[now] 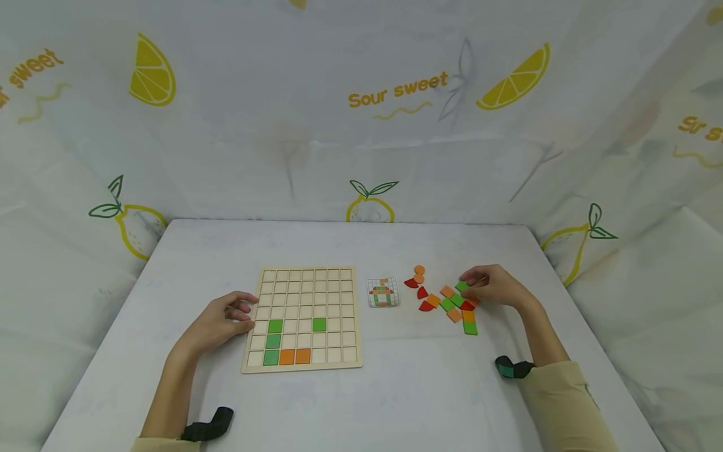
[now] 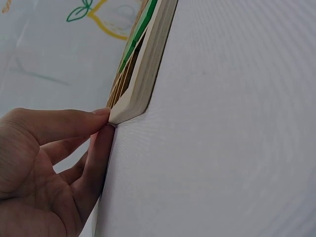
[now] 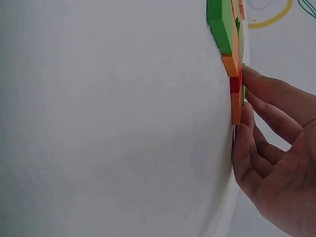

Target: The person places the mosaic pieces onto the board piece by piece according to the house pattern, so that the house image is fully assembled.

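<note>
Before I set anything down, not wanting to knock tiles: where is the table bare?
Widest: the table in front of the grid board and tiles, between the forearms. A strip also runs behind the board and picture card. Crowded: right of the card, where tiles cluster by the right hand, and the board's left edge, by the left hand.

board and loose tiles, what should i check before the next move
1. Board flat on the table: ok.
2. Left hand at the board: ok, touching its left edge.
3. Placed tiles within their cells: ok, four green and two orange.
4. Card face up: ok, between board and loose tiles.
5. Loose tiles sorted by colour: not ok, green, orange and red lie mixed.
6. Right hand firmly gripping a green tile: cannot tell, fingertips hide the contact.
</note>
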Available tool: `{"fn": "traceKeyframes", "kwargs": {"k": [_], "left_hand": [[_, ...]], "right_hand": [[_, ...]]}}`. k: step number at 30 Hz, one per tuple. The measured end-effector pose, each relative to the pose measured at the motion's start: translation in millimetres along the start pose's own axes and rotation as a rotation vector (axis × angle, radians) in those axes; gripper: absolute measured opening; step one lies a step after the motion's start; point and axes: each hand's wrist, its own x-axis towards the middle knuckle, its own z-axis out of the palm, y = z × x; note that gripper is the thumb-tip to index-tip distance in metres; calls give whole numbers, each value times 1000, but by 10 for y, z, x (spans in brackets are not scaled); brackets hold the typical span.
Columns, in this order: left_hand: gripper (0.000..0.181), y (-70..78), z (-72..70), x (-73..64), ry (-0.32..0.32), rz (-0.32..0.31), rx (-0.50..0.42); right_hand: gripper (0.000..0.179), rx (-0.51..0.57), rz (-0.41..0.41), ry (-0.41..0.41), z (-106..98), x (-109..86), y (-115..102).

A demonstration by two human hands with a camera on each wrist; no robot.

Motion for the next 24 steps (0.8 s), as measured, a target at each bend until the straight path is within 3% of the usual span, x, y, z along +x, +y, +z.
{"fn": "traceKeyframes", "kwargs": {"k": [24], "left_hand": [[49,16,-26,-9,-7,3,6]], "right_hand": [[40,-44,31,16,-18,39,10]]}}
